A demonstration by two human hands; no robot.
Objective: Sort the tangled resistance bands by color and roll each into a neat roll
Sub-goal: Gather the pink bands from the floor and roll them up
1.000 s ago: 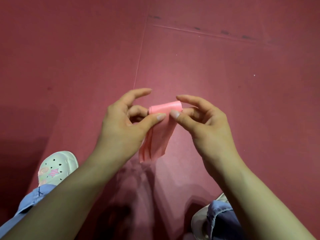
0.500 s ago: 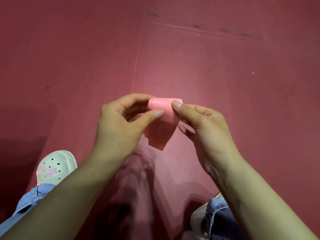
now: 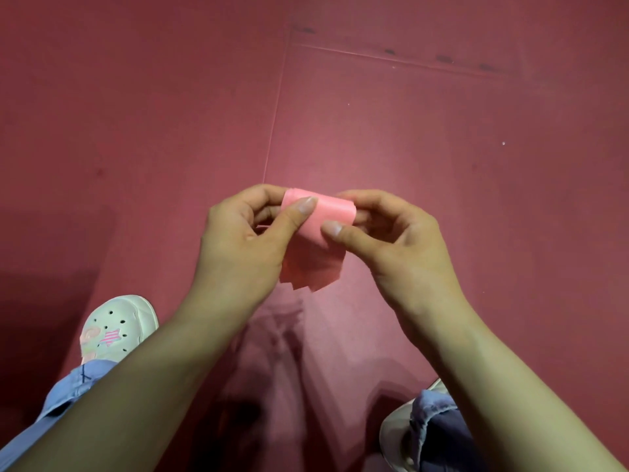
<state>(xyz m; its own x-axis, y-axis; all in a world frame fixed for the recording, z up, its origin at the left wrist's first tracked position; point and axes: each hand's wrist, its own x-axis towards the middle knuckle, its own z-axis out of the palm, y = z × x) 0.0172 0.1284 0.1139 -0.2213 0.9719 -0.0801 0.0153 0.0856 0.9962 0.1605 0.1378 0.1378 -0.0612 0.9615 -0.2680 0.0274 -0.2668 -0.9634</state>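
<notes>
The resistance band (image 3: 328,214) is rolled up between the two hands, held above the floor (image 3: 136,114); the left hand (image 3: 245,247) pinches its left end, the right hand (image 3: 401,247) its right end; a loose tail hangs below the roll, between the wrists; on the floor, the left shoe (image 3: 115,328) sits nearer and to the left, the right shoe (image 3: 394,434) nearer and to the right.

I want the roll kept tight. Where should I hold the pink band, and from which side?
Pinch the pink band on its rolled top, from both ends, as the left hand and right hand do. The roll lies crosswise, its loose tail hanging below; gripping that might unwind it.
</notes>
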